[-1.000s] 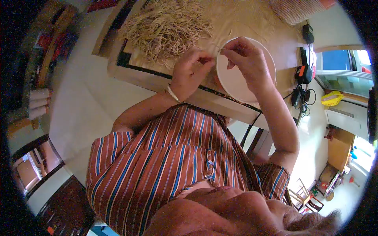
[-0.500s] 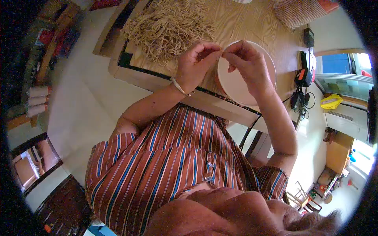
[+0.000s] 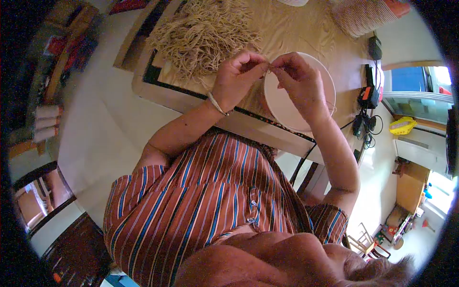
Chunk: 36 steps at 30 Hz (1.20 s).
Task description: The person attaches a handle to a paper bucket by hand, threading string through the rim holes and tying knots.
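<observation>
My left hand (image 3: 240, 79), with a bracelet on its wrist, is closed in a pinch at the table's front edge. Its fingertips meet those of my right hand (image 3: 297, 79), which is pinched too. What lies between the fingertips is too small and too covered to make out. A round, pale disc-like top (image 3: 318, 71) sits under my right hand, and a thin strand shows by its right rim. Just beyond my left hand lies a tangled heap of tan cords (image 3: 205, 36).
The wood-grain table (image 3: 287, 28) has a dark front edge. A ribbed, striped stack with an orange end (image 3: 366, 16) stands at the back right. Black adapters and cables (image 3: 368, 93) hang along the right side. A dark chair (image 3: 76, 248) is at lower left.
Both hands stay pinched together at nearly the same place. My right hand has dipped and turned slightly, its fingers drawn closer in.
</observation>
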{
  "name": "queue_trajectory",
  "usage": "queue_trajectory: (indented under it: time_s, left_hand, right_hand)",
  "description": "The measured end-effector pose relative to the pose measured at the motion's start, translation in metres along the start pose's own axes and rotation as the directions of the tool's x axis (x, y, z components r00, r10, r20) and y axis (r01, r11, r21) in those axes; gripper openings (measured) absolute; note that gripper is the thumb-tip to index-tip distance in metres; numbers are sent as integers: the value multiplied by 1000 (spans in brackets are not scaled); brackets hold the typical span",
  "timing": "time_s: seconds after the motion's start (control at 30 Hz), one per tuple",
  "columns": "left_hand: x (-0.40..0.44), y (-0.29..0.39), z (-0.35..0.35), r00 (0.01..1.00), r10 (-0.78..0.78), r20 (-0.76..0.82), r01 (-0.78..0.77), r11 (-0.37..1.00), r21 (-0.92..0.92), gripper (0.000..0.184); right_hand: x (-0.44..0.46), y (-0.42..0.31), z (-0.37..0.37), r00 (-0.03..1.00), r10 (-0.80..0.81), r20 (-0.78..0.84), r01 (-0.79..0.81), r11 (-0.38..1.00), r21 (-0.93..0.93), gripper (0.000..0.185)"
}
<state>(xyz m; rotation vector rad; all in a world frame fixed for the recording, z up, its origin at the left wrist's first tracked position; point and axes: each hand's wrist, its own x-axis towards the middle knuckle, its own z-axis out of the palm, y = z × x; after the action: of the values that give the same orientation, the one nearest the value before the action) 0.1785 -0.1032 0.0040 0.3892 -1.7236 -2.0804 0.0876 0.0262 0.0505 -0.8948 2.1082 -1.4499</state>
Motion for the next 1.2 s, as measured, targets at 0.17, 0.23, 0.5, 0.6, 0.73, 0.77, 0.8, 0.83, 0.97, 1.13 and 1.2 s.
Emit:
queue_trajectory:
  time_s: [0.17,0.23,0.5,0.6,0.73,0.77,0.8,0.83,0.97,1.13,1.2]
  left_hand:
    - [-1,13,-2,974,222,34,-223,934,279,11]
    - [0,14,-2,956,291,48,-289,894,342,12]
    - [1,13,-8,872,457,176,-476,704,527,16]
    - [2,13,-8,822,539,181,-554,686,472,14]
    - [7,13,-11,830,493,260,-551,657,513,13]
    - [9,14,-12,829,482,283,-554,647,524,13]
    - [11,15,-13,828,469,306,-557,636,534,13]
    - [13,17,-14,821,467,329,-571,635,521,13]
    - [20,21,-18,789,466,399,-613,626,482,13]
    - [26,23,-20,775,437,456,-628,617,474,12]
    - [24,30,-19,782,409,470,-618,602,505,12]
  right_hand:
    - [-2,0,3,993,-116,-39,113,992,-63,7]
    - [-1,1,5,987,-156,-49,152,985,-81,8]
    - [-2,-2,2,996,-84,-21,82,994,-75,8]
    - [-1,2,1,996,-89,-27,87,994,-69,8]
    - [0,5,-1,998,-55,-33,53,998,-41,10]
    - [0,4,-2,998,-47,-35,45,998,-43,10]
    - [0,5,-2,999,-45,-26,44,999,-31,10]
    - [1,6,-4,999,-43,-16,42,999,-18,10]
    - [-2,-5,-5,998,64,25,-66,996,56,6]
    - [-1,-1,-6,1000,14,-1,-14,1000,-1,9]
    - [-1,-1,-5,1000,-10,-19,10,999,-41,10]
